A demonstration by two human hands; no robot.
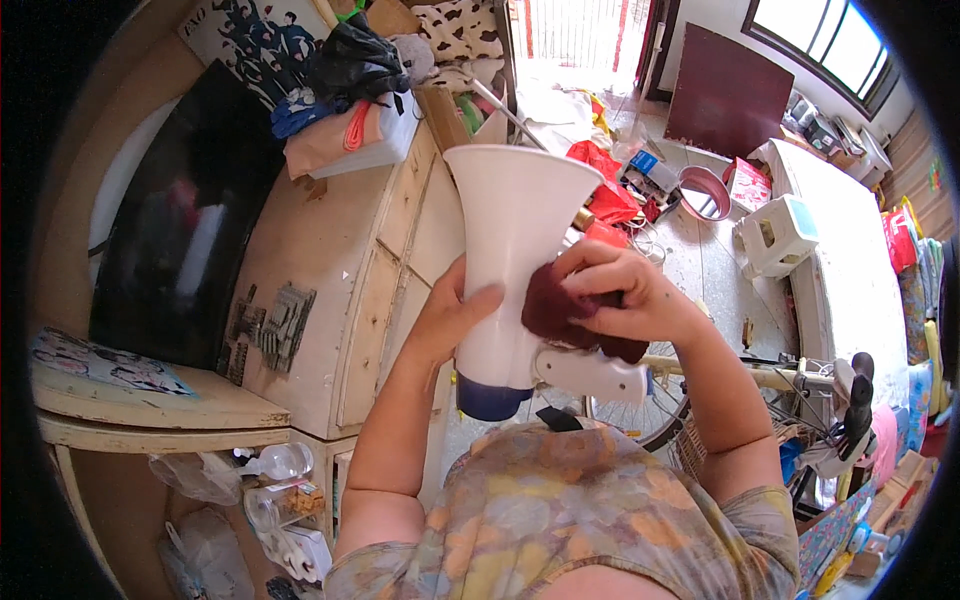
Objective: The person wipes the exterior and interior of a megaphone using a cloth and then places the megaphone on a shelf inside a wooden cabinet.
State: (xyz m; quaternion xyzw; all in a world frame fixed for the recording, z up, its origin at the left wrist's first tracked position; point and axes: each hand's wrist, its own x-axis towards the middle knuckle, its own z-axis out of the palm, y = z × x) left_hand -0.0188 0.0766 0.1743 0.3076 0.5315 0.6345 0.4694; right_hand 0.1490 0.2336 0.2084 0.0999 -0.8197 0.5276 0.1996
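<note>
A white megaphone (499, 247) is held up in front of my chest, its flared horn pointing away from me and its dark blue rear cap (491, 397) towards me. My left hand (457, 307) grips the body from the left, with the thumb lying across the top. In the fingers of my right hand (622, 289) is a bunched dark maroon cloth (559, 311), which lies against the megaphone's right side. Below the cloth the white pistol handle (592, 375) sticks out to the right. A black strap end (559, 418) shows near my shirt.
On the left stand a wooden cabinet (322, 247) and a flat television (191, 225). A bicycle (750, 371) is close on my right. Red plastic bags (611, 187), a pink basin (705, 193) and a white stool (776, 236) are on the floor ahead.
</note>
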